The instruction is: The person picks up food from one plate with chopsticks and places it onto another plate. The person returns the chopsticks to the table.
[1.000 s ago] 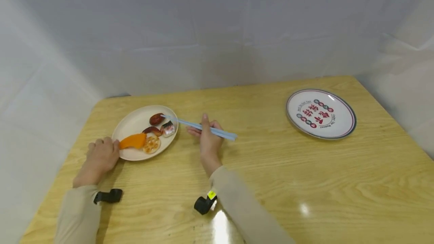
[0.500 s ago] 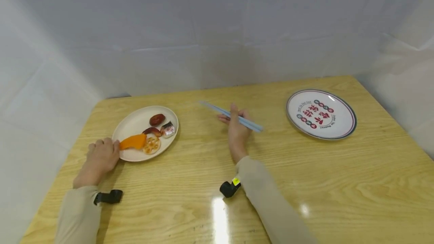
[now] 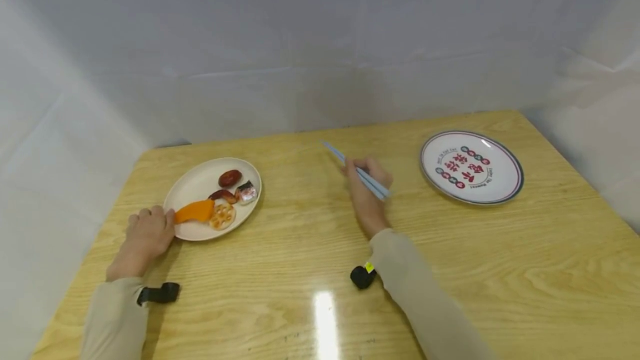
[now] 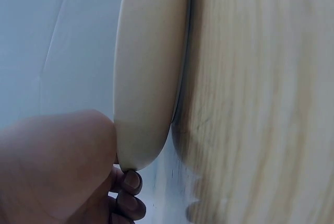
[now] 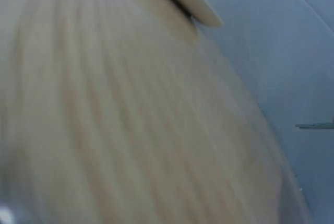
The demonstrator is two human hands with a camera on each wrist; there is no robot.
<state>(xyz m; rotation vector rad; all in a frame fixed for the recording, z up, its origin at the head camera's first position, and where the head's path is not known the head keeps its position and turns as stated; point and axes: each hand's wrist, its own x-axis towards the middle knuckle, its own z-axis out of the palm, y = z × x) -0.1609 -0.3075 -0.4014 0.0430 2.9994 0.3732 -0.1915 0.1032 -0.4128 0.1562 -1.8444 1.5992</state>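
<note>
My left hand (image 3: 149,232) grips the near-left rim of a cream plate (image 3: 195,185). In the left wrist view, the fingertips (image 4: 128,203) curl under the rim. On the plate lie a reddish-brown date (image 3: 230,178), a dark red curved piece (image 3: 223,196), a black-and-white piece (image 3: 246,193), an orange slice (image 3: 196,211) and a lotus root slice (image 3: 222,216). Mid-table, my right hand (image 3: 367,190) holds a pair of light blue chopsticks (image 3: 372,183), tips pointing away to the left with nothing between them. The right wrist view shows just the chopstick tips (image 5: 315,126).
A white plate (image 3: 434,154) with a dark rim and red and green print stands at the right of the wooden table (image 3: 280,271). Pale sheeting (image 3: 320,43) rises behind the table and along both sides. Each wrist wears a black camera.
My right hand has moved right with the chopsticks, away from the date on the cream plate, and their tips now point farther back. My left hand has stayed at the rim.
</note>
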